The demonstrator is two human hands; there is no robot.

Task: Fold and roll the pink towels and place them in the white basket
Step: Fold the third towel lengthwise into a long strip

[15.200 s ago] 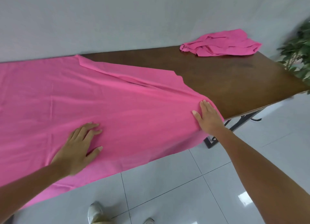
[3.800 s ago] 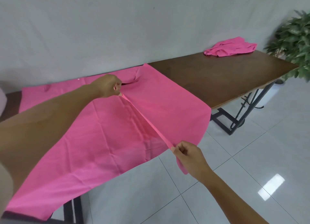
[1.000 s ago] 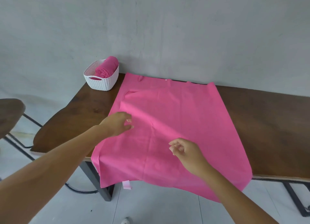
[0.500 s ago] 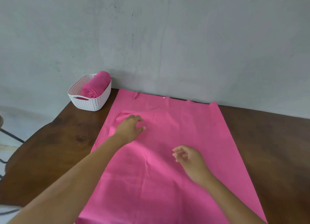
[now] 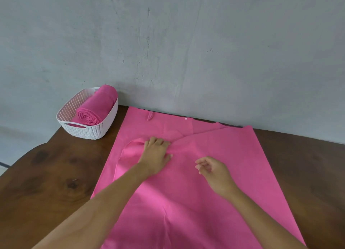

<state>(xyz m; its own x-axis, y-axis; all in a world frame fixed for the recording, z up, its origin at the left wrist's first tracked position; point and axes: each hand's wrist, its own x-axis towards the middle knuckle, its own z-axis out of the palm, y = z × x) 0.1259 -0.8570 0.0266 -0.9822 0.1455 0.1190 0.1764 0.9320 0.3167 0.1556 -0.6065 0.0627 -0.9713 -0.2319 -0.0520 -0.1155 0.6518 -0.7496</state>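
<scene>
Pink towel [image 5: 214, 192] covers the counter [image 5: 46, 174]. The left hand [image 5: 155, 155] curls its grip on a fold; the right hand [image 5: 214, 172] hovers loosely curled, empty.

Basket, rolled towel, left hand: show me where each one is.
Basket [image 5: 89, 133]: head view, on the front woven wall.
Rolled towel [image 5: 88, 116]: head view, on the spiral end facing the camera.
Left hand [image 5: 155, 152]: head view, on the back of the hand.
</scene>
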